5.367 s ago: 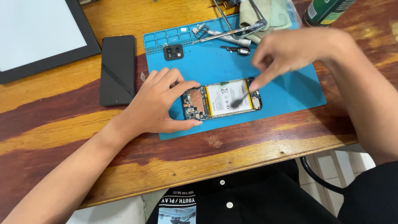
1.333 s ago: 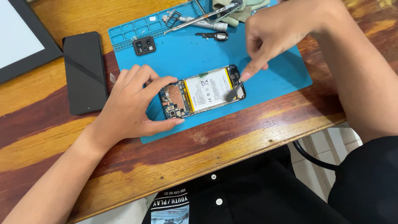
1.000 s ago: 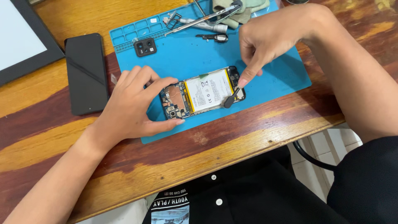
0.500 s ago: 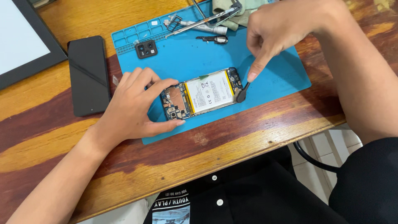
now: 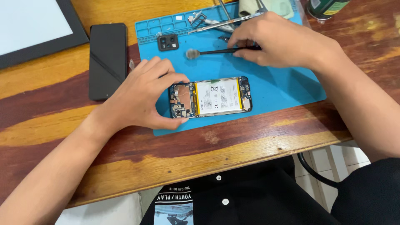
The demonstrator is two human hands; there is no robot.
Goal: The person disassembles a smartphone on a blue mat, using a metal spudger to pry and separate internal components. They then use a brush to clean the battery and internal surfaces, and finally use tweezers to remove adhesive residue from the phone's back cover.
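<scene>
An opened phone [image 5: 210,97] lies on the blue work mat [image 5: 275,91], its white battery and circuit board exposed. My left hand [image 5: 143,93] grips the phone's left end between thumb and fingers. My right hand [image 5: 277,39] is over the mat's far side, holding a thin black brush [image 5: 210,51] level, its bristle tip pointing left, above the mat and away from the phone.
A black phone back cover [image 5: 107,60] lies left of the mat on the wooden table [image 5: 187,154]. A small camera bezel [image 5: 167,42] and metal tweezers [image 5: 221,23] rest at the mat's far edge. A dark framed panel [image 5: 37,33] sits far left, a green bottle [image 5: 325,7] far right.
My right hand has lifted the brush off the phone's right end and carried it to the far side of the mat. My left hand has kept its hold on the phone.
</scene>
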